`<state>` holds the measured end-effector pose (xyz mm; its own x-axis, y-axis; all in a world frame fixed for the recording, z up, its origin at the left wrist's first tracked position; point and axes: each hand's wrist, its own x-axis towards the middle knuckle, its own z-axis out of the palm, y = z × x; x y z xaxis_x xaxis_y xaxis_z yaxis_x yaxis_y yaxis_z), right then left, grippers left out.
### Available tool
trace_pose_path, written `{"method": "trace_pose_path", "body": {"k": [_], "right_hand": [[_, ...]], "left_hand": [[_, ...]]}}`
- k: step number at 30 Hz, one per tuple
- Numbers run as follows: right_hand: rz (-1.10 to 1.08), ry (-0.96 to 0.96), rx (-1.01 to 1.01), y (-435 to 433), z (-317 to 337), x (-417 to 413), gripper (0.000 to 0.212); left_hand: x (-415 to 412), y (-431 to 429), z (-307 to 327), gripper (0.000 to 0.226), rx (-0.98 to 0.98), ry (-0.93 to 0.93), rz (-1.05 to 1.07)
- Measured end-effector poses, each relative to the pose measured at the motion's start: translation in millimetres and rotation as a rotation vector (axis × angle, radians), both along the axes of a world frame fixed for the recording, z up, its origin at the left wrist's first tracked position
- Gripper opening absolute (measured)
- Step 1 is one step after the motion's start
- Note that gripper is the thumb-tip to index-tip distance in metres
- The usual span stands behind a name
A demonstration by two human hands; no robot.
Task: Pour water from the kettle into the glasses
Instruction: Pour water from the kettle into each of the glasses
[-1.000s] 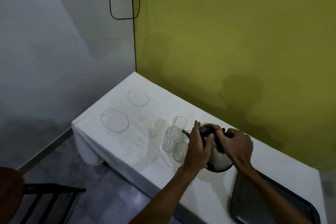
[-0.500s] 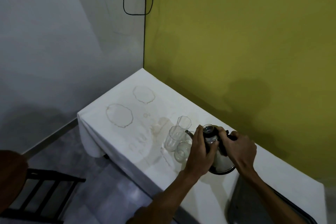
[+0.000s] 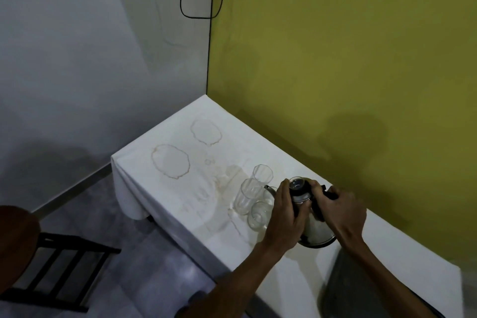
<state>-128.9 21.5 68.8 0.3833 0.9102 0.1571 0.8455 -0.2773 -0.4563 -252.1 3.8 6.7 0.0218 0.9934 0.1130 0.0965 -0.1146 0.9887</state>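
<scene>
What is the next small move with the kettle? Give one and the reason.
Probably tip the kettle a little further left, so its spout dips over a glass. The right hand grips the black handle and the left hand steadies the body near the lid. The spout already sits among the glasses, which look empty, and no stream is visible yet.

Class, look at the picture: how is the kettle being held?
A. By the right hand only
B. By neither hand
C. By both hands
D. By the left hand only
C: the left hand grips the kettle by its body, the right hand by its handle, beside the glasses.
</scene>
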Motion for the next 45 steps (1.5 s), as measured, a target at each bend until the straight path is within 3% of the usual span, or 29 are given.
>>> {"method": "trace_pose_path", "body": {"k": [5,9,11,18,33,45], "right_hand": [[0.023,-0.012,-0.008,1.3,0.8,0.0,0.072],[0.055,-0.03,-0.013,0.5,1.6,-1.7,0.072],[0.069,-0.037,-0.012,0.0,0.8,-2.3,0.071],[0.109,-0.045,-0.036,1.1,-0.2,-4.3,0.07],[0.149,-0.095,-0.034,4.7,-1.0,-5.9,0.075],[0.123,-0.071,-0.04,3.4,-1.0,-5.4,0.081]], "left_hand": [[-0.7,-1.8,2.7,0.049,-0.001,-0.042,0.004],[-3.9,-6.2,0.4,0.083,-0.058,-0.048,0.002],[-7.0,-8.3,0.9,0.089,-0.014,-0.019,-0.003],[-14.1,-4.2,0.0,0.066,0.243,0.278,0.012],[-14.4,-6.5,-0.8,0.068,0.172,0.223,0.006],[-14.9,-5.0,-4.6,0.061,0.236,0.32,0.003]]}}
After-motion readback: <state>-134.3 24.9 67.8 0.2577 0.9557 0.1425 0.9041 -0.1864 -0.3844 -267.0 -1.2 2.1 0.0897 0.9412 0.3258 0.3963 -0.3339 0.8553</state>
